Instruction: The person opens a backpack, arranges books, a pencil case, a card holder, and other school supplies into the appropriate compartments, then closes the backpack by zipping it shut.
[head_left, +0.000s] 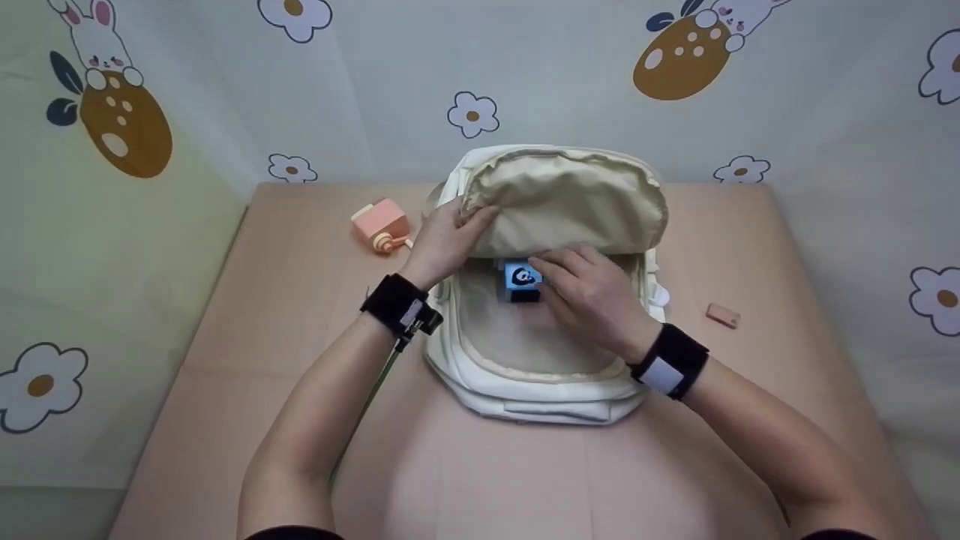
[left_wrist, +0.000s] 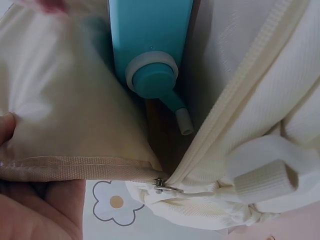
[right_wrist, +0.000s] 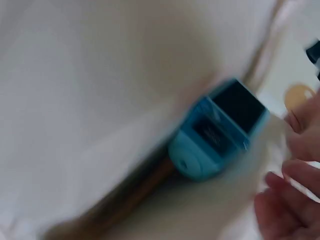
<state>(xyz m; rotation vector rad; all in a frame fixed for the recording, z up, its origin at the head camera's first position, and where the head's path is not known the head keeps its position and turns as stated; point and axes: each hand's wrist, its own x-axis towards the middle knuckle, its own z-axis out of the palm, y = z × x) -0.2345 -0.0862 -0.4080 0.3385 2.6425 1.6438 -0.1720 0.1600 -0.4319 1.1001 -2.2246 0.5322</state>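
Observation:
My left hand (head_left: 454, 240) pinches the edge of the cream backpack's raised front flap (head_left: 570, 206), thumb on its inner lining. A blue hand-crank pencil sharpener (head_left: 523, 277) with a panda picture sits inside the opened compartment, below the flap. Its round knob and crank (left_wrist: 156, 80) show in the left wrist view, and its dark end (right_wrist: 240, 106) in the right wrist view. My right hand (head_left: 596, 300) is at the compartment mouth, right beside the sharpener. In the right wrist view its fingers (right_wrist: 287, 200) are loosely bent, with a gap between them and the sharpener.
The backpack (head_left: 555, 411) lies on a pink-covered table (head_left: 480, 480). A pink crank pencil sharpener (head_left: 381, 225) stands to its left, and a small pink block (head_left: 723, 315) lies to its right. A patterned curtain (head_left: 390, 90) hangs behind and at both sides.

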